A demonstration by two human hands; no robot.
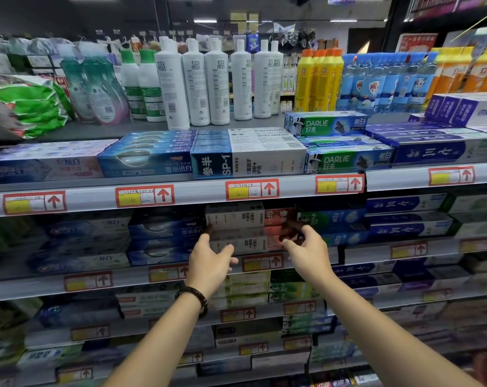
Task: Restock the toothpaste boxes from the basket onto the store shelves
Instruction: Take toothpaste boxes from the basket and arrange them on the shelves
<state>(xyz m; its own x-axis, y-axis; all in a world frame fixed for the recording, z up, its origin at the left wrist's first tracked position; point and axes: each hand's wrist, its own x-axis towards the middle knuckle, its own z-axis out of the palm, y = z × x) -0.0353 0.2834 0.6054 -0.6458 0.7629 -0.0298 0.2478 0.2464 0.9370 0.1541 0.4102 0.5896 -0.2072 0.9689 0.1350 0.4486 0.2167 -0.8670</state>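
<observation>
"Reaching hands are seen at the second shelf down — both of them?"

"Yes. The left hand and the right hand are held up before the stack of white-and-red toothpaste boxes, one toward each end of it."

"How is each grip described?"

"The left grip is apart: the fingers are spread and nearly straight, with the fingertips in shadow near the white end of the stack. The right fingers are bent toward the red end. Whether that grip is clamped on a box cannot be told — the contact is hidden by shadow and blur."

"Where are the boxes placed?"

"They are stacked flat on that shelf, lengthwise along its front edge, between blue toothpaste boxes on the left and green Darlie boxes on the right. A red-framed price tag is fixed to the rail just below them."

"Anything else noted?"

"A beaded bracelet is worn on the left wrist, and white bottles are stood upright at the back of the top shelf."
</observation>
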